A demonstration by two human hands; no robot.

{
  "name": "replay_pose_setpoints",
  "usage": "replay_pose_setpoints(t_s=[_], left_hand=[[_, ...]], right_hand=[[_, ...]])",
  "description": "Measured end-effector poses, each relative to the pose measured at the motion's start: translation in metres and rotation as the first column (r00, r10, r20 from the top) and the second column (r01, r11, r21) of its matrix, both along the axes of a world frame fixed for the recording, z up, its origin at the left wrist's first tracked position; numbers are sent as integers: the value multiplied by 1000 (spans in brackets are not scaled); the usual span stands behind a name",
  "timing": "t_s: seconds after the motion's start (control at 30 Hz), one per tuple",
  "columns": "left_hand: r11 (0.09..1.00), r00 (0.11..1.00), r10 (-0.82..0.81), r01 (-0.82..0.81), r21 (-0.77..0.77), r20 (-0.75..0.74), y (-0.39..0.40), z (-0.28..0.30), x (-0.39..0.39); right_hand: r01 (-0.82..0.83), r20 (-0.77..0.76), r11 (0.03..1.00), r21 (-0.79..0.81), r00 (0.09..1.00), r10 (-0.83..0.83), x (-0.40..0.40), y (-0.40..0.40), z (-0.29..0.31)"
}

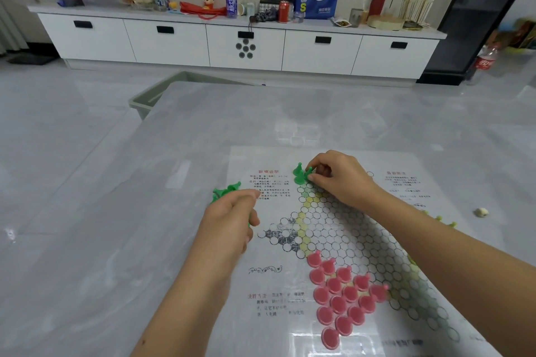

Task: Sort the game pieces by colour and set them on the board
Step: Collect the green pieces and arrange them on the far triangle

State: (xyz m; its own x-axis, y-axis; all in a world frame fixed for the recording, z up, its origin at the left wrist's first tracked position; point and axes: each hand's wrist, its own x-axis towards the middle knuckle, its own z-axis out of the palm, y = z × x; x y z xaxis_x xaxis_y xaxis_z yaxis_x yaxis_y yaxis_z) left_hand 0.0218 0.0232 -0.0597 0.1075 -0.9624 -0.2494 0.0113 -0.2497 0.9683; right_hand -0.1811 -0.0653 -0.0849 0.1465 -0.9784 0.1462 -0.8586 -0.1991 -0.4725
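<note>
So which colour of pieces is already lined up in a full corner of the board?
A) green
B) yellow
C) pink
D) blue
C: the pink pieces fill the near point of the board, while the right hand is only now setting green pieces at the far point.

Bright, glare on board (304,336), edges bowed

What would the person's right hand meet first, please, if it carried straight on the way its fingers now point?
Probably the small green plastic pawns at the paper board's far corner: the right hand points left at them, fingertips already touching or nearly so.
</note>
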Motion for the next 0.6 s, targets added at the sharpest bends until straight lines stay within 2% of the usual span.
replay_pose_setpoints(t_s=[0.2,0.43,0.53,0.6], left_hand=[[997,991,42,-34,64,-131,-2,6,-2],[1000,1000,-14,14,4,-27,2,3,0],[999,998,-43,43,-8,-42,3,2,1],[999,995,-53,52,-6,-79,3,1,2]], right_hand=[[-3,-3,1000,-6,1000,3,0,0,0],[3,64,1000,11,998,-4,-3,6,4],[42,121,995,-95,992,-30,-2,16,14],[-39,97,978,-207,993,60,6,27,25]])
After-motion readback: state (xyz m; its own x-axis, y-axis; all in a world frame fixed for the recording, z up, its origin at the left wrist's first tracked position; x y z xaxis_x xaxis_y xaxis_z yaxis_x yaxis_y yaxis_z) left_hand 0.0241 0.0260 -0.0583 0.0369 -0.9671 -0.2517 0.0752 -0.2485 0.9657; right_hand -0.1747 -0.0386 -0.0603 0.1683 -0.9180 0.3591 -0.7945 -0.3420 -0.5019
